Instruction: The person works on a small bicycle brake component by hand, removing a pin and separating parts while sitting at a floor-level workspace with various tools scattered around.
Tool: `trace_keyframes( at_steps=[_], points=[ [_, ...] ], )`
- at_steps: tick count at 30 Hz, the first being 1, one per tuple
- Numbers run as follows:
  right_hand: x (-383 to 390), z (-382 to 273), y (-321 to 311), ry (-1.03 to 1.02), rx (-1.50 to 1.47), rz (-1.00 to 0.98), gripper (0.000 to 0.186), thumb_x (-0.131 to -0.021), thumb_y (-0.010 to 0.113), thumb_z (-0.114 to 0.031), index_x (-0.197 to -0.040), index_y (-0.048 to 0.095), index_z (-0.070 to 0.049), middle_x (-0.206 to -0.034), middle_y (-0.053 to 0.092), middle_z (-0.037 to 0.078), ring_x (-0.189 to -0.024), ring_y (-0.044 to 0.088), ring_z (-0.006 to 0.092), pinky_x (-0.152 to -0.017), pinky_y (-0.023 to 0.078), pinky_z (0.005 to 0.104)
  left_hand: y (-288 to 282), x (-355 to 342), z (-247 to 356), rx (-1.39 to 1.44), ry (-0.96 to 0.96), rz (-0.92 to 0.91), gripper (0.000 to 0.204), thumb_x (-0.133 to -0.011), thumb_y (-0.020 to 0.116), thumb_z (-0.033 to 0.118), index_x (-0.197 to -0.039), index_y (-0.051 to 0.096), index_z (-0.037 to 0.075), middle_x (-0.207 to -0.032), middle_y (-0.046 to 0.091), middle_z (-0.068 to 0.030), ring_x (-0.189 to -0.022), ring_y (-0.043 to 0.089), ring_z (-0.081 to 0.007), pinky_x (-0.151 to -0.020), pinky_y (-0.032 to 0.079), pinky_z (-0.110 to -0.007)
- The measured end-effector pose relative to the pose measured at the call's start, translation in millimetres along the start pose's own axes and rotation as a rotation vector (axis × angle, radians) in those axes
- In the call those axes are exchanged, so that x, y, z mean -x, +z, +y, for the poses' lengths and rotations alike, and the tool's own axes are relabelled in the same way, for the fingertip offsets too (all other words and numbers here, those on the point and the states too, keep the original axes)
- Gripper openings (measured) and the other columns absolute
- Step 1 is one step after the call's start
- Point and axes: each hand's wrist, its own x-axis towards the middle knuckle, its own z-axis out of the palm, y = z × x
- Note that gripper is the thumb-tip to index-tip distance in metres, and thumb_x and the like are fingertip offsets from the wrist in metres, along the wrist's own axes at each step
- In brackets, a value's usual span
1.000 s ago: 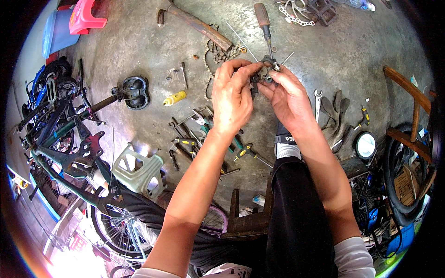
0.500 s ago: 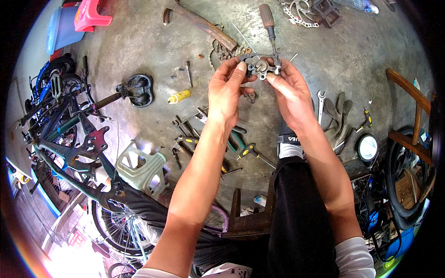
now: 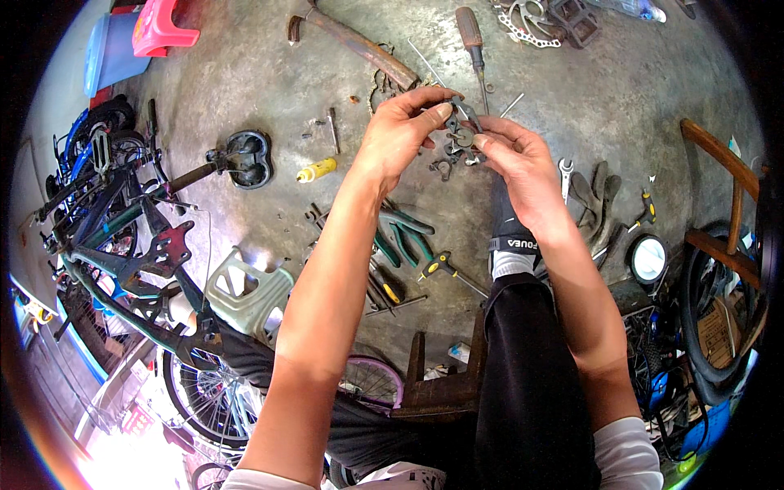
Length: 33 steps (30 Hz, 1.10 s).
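Above the concrete floor I hold a small grey metal bicycle part, apparently a disc brake caliper (image 3: pixel 463 137) with a lever arm. My left hand (image 3: pixel 402 135) pinches its upper left side between thumb and fingers. From the other side, my right hand (image 3: pixel 523 163) grips it, thumb on the near face and fingers behind. The part is tilted, and the fingers cover some of it. Just below it a small dark metal piece (image 3: pixel 442 167) shows; whether it touches the part I cannot tell. Past my hands lie a screwdriver (image 3: pixel 470 37) and a hammer (image 3: pixel 363 51).
Green-handled pliers (image 3: pixel 402 237), a yellow-handled tool (image 3: pixel 441 266), a wrench (image 3: pixel 565 180) and gloves (image 3: pixel 600 200) lie around my foot. Leftward are a yellow bottle (image 3: pixel 316 170), saddle (image 3: pixel 245 159), stool (image 3: pixel 245 290) and bicycle frame (image 3: pixel 122 282). A brake rotor (image 3: pixel 523 26) lies far off.
Both hands have turned the metal part, so its lever arm now points more up and away. My left forearm has shifted left, uncovering more of the green-handled pliers.
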Motion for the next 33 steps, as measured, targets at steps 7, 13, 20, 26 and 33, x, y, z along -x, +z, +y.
trace_keyframes(
  at_steps=[7,13,20,26,33],
  points=[
    [2.1,6.1,5.2,0.011,0.081,0.057,0.029,-0.093,0.068,-0.01,-0.12,0.064,0.002,-0.109,0.07,0.006,-0.094,0.065,0.0102,-0.078,0.052,0.0258,0.1,-4.4,-10.2,-0.022,-0.016,-0.02,0.032,-0.096,0.066,0.021,-0.125,0.067,0.007,-0.105,0.068,0.0004,-0.091,0.059,-0.01,-0.072,0.047,-0.026],
    [5.9,10.0,2.7,0.031,0.117,0.111,0.03,-0.093,0.068,-0.01,-0.121,0.063,0.001,-0.107,0.07,0.005,-0.092,0.065,0.0101,-0.078,0.051,0.0261,3.9,2.9,-18.2,0.109,0.011,0.111,0.032,-0.098,0.063,0.02,-0.126,0.065,0.006,-0.106,0.069,-0.0017,-0.09,0.061,-0.0111,-0.072,0.047,-0.026],
    [11.0,14.4,-7.7,-0.028,-0.025,0.223,0.039,-0.09,0.073,-0.011,-0.123,0.061,0.005,-0.107,0.069,0.01,-0.096,0.064,0.0153,-0.08,0.052,0.0296,2.6,40.6,-105.7,-0.258,0.079,0.512,0.029,-0.094,0.066,0.015,-0.119,0.067,0.002,-0.096,0.071,-0.0065,-0.08,0.065,-0.0141,-0.071,0.052,-0.029],
    [14.1,22.8,-18.9,-0.026,-0.037,0.241,0.037,-0.09,0.072,-0.01,-0.123,0.061,0.004,-0.109,0.07,0.01,-0.098,0.065,0.0151,-0.082,0.052,0.0304,33.1,47.3,-130.1,-0.635,0.111,0.582,0.031,-0.086,0.072,0.014,-0.114,0.068,0.002,-0.098,0.071,-0.015,-0.085,0.069,-0.0271,-0.082,0.054,-0.037],
    [14.1,25.6,-21.4,-0.015,-0.053,0.234,0.035,-0.09,0.072,-0.011,-0.121,0.062,0.002,-0.109,0.07,0.01,-0.096,0.065,0.0145,-0.082,0.052,0.0303,39.4,27.9,-131.8,-0.513,-0.112,0.654,0.025,-0.089,0.07,0.016,-0.108,0.069,0.0,-0.091,0.073,-0.0145,-0.082,0.07,-0.0283,-0.08,0.053,-0.038]
  ],
)
